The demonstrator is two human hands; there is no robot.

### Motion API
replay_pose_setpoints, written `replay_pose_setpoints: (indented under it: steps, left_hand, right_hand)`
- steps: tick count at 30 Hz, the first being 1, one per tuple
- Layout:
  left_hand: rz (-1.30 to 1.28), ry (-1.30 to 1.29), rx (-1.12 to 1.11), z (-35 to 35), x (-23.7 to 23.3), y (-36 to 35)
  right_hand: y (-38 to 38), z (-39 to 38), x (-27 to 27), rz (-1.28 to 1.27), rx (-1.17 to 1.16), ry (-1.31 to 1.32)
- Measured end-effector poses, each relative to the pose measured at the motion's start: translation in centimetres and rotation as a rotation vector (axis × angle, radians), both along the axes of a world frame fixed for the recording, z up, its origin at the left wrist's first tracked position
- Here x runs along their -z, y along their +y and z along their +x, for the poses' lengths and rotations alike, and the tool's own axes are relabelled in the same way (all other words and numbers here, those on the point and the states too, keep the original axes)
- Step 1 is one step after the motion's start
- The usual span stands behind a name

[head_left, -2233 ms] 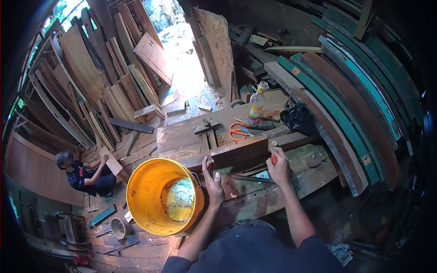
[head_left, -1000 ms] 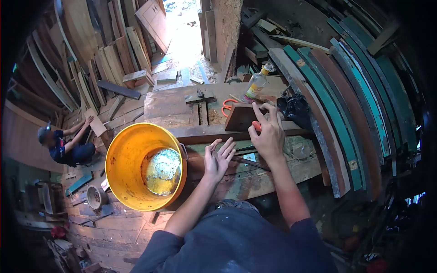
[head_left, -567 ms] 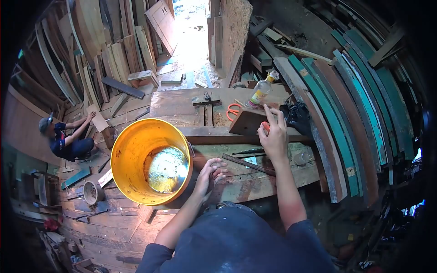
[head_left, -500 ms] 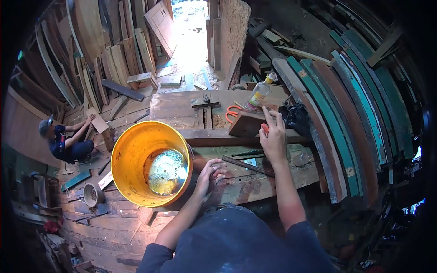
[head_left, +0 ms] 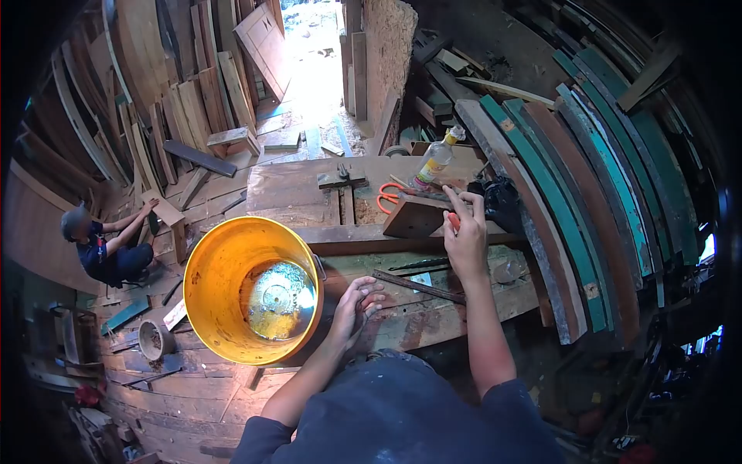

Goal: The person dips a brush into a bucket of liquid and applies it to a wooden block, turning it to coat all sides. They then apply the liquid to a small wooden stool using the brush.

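My right hand (head_left: 467, 230) is closed around a small orange-red object (head_left: 454, 222), most of it hidden by the fingers. It is beside a dark wooden block (head_left: 414, 218) on the bench. My left hand (head_left: 355, 308) is raised between the yellow bucket (head_left: 202, 301) and a thin dark bar (head_left: 417, 286), its fingers apart and slightly curled, holding nothing. Behind the block lie orange-handled scissors (head_left: 386, 198) and a clear bottle (head_left: 430, 166) with a yellow cap. A little liquid shines at the bucket's bottom.
At the left, a person (head_left: 108, 243) in a cap squats by a wooden plank (head_left: 168, 213). Curved green and brown boards (head_left: 553, 182) stand along the right. A black bag (head_left: 501, 203) rests at the bench's right end. A grey pot (head_left: 155, 341) sits on the floor.
The whole view has shifted slightly. Both my hands keep nearly the same pose. The squatting person's head and arms have moved a little.
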State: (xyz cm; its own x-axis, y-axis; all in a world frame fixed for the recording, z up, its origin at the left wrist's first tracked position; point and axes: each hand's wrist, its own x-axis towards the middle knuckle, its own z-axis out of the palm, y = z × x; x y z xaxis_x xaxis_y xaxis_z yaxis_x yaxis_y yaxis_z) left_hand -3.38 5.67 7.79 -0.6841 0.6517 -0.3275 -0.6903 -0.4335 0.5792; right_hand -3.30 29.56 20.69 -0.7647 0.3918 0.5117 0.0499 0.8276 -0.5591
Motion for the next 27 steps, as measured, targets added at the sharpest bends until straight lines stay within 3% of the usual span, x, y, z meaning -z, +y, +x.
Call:
replay_pose_setpoints:
  steps: [8,13,15,17,19,22,25,27]
  left_hand:
    - [0.041,-0.004,0.041,0.5,0.0,0.5]
    - [-0.020,0.067,0.076,0.5,0.0,0.4]
    - [-0.121,0.254,0.070,0.5,-0.7,-0.1]
    - [-0.189,0.297,0.086,0.9,-2.7,-0.7]
    - [-0.248,0.627,0.106,1.9,-5.9,-1.6]
    - [-0.189,0.920,0.133,3.0,-10.8,-3.3]
    - [-0.177,1.216,0.058,3.2,-16.0,-6.2]
    - [-0.299,1.464,-0.160,2.7,-17.8,-9.5]
  right_hand:
    - [-0.7,0.3,-0.3,0.061,0.028,0.029]
    - [0.1,3.5,-0.1,-0.101,0.070,0.124]
    - [1.0,5.8,1.3,-0.177,0.087,0.086]
    - [0.9,8.4,2.0,-0.605,0.165,-0.021]
    - [2.3,11.2,5.3,-0.493,0.175,-0.052]
    - [2.8,14.8,8.4,-0.304,0.237,-0.211]
    - [2.9,16.9,9.5,-0.356,0.248,-0.339]
    - [2.6,17.4,9.9,-0.480,0.220,-0.296]
